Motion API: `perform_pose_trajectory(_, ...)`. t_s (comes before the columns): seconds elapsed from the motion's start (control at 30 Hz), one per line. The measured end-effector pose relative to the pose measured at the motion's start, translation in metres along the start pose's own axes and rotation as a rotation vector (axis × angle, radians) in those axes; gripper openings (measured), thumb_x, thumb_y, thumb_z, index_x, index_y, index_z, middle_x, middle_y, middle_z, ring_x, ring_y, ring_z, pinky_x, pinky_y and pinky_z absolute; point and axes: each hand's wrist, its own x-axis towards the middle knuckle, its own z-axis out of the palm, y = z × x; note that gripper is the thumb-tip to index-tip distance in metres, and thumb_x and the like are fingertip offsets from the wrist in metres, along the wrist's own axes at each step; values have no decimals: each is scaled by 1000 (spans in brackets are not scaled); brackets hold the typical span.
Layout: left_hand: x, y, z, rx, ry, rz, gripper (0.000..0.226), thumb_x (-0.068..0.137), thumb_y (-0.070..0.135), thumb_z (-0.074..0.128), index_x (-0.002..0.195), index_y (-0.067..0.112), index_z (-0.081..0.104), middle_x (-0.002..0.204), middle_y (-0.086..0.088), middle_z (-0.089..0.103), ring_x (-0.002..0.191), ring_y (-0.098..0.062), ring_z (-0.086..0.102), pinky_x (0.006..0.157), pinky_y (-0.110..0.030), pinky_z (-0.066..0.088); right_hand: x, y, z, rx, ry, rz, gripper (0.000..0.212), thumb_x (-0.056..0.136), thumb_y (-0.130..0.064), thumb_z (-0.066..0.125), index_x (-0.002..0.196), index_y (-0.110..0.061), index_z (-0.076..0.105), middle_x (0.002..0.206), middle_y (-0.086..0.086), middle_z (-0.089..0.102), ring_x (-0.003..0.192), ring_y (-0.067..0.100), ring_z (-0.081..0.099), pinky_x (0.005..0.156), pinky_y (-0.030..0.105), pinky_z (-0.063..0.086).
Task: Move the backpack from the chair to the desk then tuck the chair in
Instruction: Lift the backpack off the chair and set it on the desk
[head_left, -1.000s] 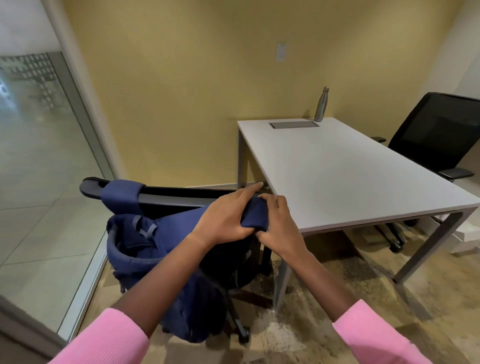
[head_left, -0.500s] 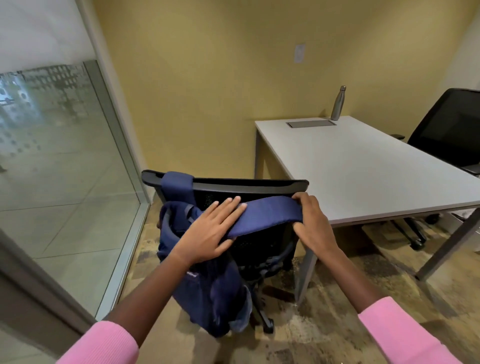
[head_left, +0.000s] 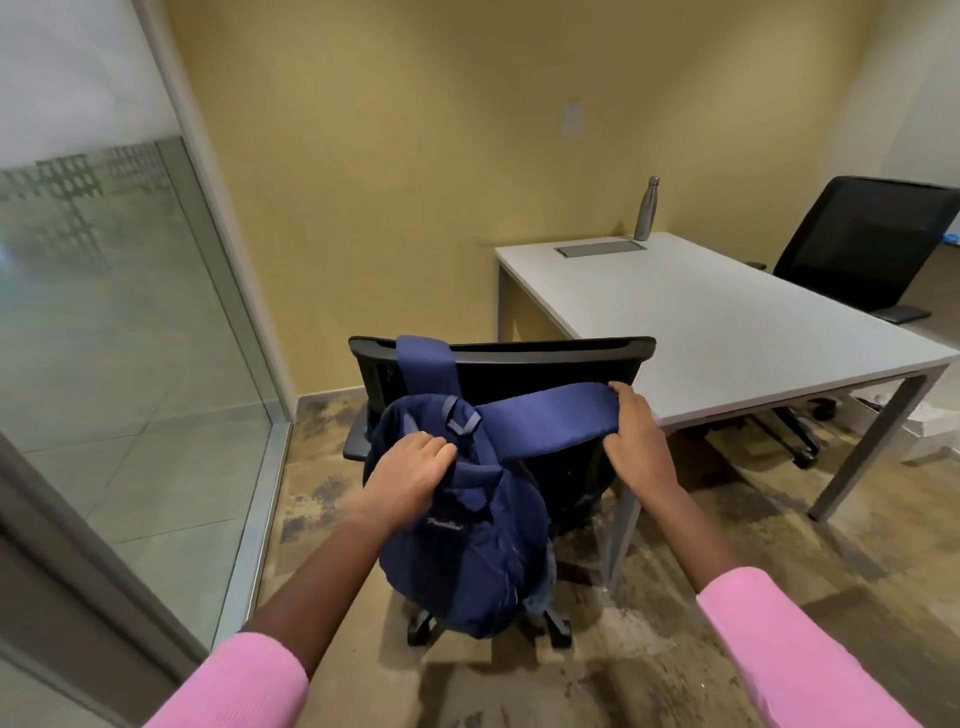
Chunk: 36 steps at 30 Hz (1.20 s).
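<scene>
A navy backpack (head_left: 467, 551) hangs behind the back of a black office chair (head_left: 519, 364). One shoulder strap is still looped over the backrest's top left corner. My left hand (head_left: 410, 475) grips the top of the backpack. My right hand (head_left: 634, 441) holds the other strap (head_left: 550, 423), which is off the backrest and stretched out to the right. The white desk (head_left: 717, 322) stands just beyond the chair, to the right.
A metal bottle (head_left: 647, 208) and a grey cable hatch (head_left: 602, 248) are at the desk's far end. A second black chair (head_left: 862, 249) stands at the desk's right side. A glass partition (head_left: 104, 322) runs along the left, a yellow wall behind.
My left hand has slid off the strap and down onto the backpack's top. My right hand has pulled the strap off the backrest, further right. The camera has drawn back.
</scene>
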Motion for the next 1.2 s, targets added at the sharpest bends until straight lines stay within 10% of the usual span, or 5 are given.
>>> perform_pose_trajectory(0.3,1,10,3,-381,-11,-175,30,69,-1,48,99,1,53,103,-19,60,100,-35,50,85,-36,33,-54,-28,77,-218,-455,-47,93,82,-35,62,147,-12,0,159,8,3,146,23,3,118,46,8)
perform_pose_trajectory(0.47,1,13,-2,-539,62,-175,26,71,1,52,97,3,56,99,-16,63,97,-33,53,84,-36,36,-54,-29,109,38,-298,141,114,70,-41,75,147,-12,-4,157,11,14,143,31,19,114,51,23)
perform_pose_trajectory(0.77,27,-16,3,-369,-100,173,21,83,18,54,98,4,56,104,-16,58,99,-31,50,88,-39,38,-33,-10,127,136,8,333,30,80,-19,64,107,-6,64,102,21,69,98,39,62,72,36,45)
perform_pose_trajectory(1.0,72,-65,5,-236,238,115,36,91,28,45,121,9,52,127,-13,57,121,-29,49,104,-35,29,-16,3,122,96,31,258,31,81,-33,67,102,-10,69,95,15,73,93,35,64,71,39,51)
perform_pose_trajectory(1.2,113,-84,5,-359,50,87,39,97,32,34,128,14,48,131,-10,56,126,-23,45,103,-33,31,-10,7,118,104,89,254,25,79,-31,70,97,-13,72,89,14,74,88,34,66,64,34,45)
